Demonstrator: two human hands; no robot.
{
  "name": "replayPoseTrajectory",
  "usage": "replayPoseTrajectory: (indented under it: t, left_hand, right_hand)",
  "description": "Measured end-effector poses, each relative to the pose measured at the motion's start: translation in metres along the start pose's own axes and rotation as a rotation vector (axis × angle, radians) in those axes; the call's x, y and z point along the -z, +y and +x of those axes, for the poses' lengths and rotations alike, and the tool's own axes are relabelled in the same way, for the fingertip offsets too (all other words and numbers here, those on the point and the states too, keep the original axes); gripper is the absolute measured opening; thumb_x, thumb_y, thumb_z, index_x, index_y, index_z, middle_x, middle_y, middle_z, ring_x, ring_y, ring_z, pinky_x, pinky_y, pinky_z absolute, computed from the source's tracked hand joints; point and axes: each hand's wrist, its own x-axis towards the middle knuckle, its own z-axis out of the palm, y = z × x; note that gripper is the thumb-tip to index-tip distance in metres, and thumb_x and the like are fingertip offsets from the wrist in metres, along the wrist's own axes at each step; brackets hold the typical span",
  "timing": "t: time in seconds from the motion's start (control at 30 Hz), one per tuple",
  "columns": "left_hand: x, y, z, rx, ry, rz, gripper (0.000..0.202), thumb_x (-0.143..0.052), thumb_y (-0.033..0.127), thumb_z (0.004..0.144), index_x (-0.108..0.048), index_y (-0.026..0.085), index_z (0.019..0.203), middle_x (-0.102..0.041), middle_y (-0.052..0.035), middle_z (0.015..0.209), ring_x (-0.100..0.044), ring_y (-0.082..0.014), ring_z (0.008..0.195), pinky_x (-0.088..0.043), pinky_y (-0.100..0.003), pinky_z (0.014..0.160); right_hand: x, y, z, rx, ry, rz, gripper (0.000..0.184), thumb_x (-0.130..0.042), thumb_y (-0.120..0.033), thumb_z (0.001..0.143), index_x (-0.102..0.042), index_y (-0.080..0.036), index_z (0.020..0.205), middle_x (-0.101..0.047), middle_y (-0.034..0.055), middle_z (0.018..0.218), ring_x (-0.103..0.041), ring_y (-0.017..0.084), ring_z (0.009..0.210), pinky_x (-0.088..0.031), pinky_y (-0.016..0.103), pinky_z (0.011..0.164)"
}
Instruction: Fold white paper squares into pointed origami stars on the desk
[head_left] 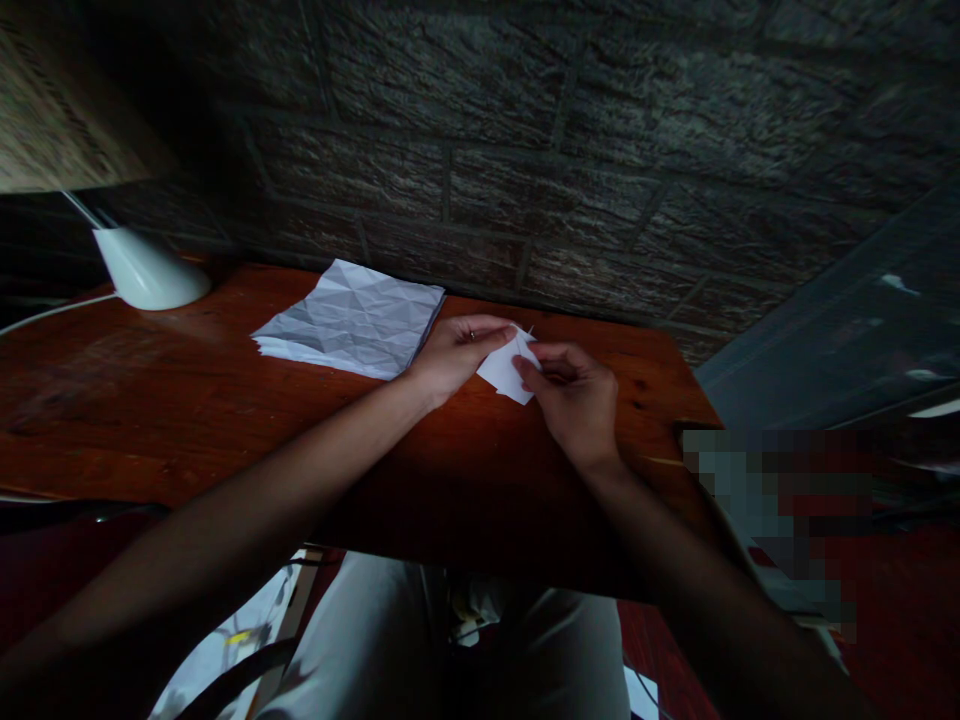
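Note:
A small folded piece of white paper [504,372] lies between both hands, just above the wooden table [187,400]. My left hand [457,352] pinches its upper left edge, a ring on one finger. My right hand [574,400] grips its right side with curled fingers and thumb. To the left of my left hand lies a stack of creased white paper sheets [352,318], flat on the table near the wall.
A white lamp base [146,268] with a cord stands at the table's back left. A dark brick-pattern wall [562,150] runs right behind the table. The table's right edge [694,400] drops off beside a dark surface. My lap shows below the front edge.

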Motion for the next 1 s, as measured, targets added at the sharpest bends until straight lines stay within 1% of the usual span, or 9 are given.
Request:
replayPoseTrajectory:
  t: [0.13,0.27,0.47,0.57,0.7,0.87,0.93,1.0]
  left_hand:
    - [0.0007,-0.0005,0.0011,-0.005,-0.015,-0.005,0.019,-0.088,0.030,0.074,-0.083,0.018,0.089,-0.080,-0.0041,0.085,-0.067,-0.0138,0.074,-0.052,-0.029,0.074]
    - [-0.0010,0.0012,0.0005,0.006,0.002,-0.010,0.015,-0.086,0.028,0.075,-0.082,0.018,0.086,-0.079,-0.0026,0.082,-0.065,-0.0127,0.071,-0.051,-0.027,0.072]
    - [-0.0036,0.0046,-0.0014,0.022,0.040,0.004,0.009,-0.083,0.027,0.077,-0.081,0.018,0.081,-0.077,-0.0014,0.077,-0.063,-0.0111,0.066,-0.048,-0.025,0.066]
    - [-0.0034,0.0053,-0.0012,0.035,0.039,0.011,0.010,-0.082,0.027,0.078,-0.081,0.018,0.081,-0.076,-0.0018,0.077,-0.063,-0.0116,0.067,-0.048,-0.025,0.066]
    - [-0.0032,0.0048,-0.0007,0.034,0.045,0.019,0.009,-0.080,0.026,0.079,-0.081,0.018,0.082,-0.076,-0.0021,0.078,-0.063,-0.0117,0.067,-0.049,-0.026,0.068]
    - [-0.0043,0.0052,-0.0009,0.022,0.063,0.048,0.010,-0.079,0.027,0.080,-0.079,0.018,0.082,-0.075,-0.0015,0.078,-0.063,-0.0123,0.070,-0.048,-0.026,0.069]
    - [-0.0047,0.0054,-0.0009,0.016,0.077,0.041,0.012,-0.078,0.030,0.081,-0.077,0.018,0.078,-0.073,-0.0006,0.075,-0.061,-0.0115,0.066,-0.046,-0.025,0.066]
    - [-0.0048,0.0053,-0.0010,0.020,0.097,0.030,0.018,-0.079,0.033,0.082,-0.073,0.018,0.072,-0.069,0.0004,0.070,-0.057,-0.0104,0.061,-0.044,-0.024,0.062]
  right_hand:
    - [-0.0001,-0.0003,-0.0006,0.004,-0.006,-0.002,0.016,-0.081,-0.030,0.082,-0.079,-0.022,0.096,-0.083,0.0039,0.094,-0.077,0.018,0.077,-0.064,0.032,0.073]
    - [-0.0009,-0.0001,-0.0011,0.001,-0.006,0.019,0.016,-0.081,-0.031,0.082,-0.079,-0.022,0.096,-0.083,0.0045,0.096,-0.077,0.018,0.078,-0.064,0.033,0.073]
    - [-0.0012,0.0006,-0.0013,0.002,-0.021,0.027,0.017,-0.081,-0.031,0.082,-0.079,-0.021,0.096,-0.082,0.0037,0.090,-0.075,0.016,0.070,-0.063,0.031,0.067]
    - [-0.0013,0.0003,-0.0015,-0.011,-0.032,0.040,0.017,-0.080,-0.031,0.083,-0.079,-0.021,0.096,-0.083,0.0038,0.091,-0.075,0.016,0.069,-0.062,0.030,0.065]
    - [-0.0014,-0.0005,-0.0015,-0.013,-0.031,0.033,0.016,-0.080,-0.031,0.083,-0.078,-0.021,0.095,-0.083,0.0035,0.089,-0.075,0.016,0.069,-0.063,0.031,0.067]
    - [-0.0031,-0.0034,-0.0032,-0.009,-0.034,0.025,0.014,-0.080,-0.030,0.083,-0.079,-0.022,0.094,-0.082,0.0030,0.088,-0.075,0.016,0.069,-0.063,0.030,0.066]
    - [-0.0046,-0.0049,-0.0044,-0.018,-0.042,0.027,0.012,-0.080,-0.029,0.084,-0.079,-0.022,0.094,-0.082,0.0027,0.088,-0.075,0.016,0.069,-0.063,0.030,0.066]
    - [-0.0059,-0.0060,-0.0053,-0.028,-0.052,0.028,0.012,-0.080,-0.028,0.083,-0.078,-0.022,0.093,-0.082,0.0026,0.089,-0.075,0.016,0.070,-0.064,0.030,0.067]
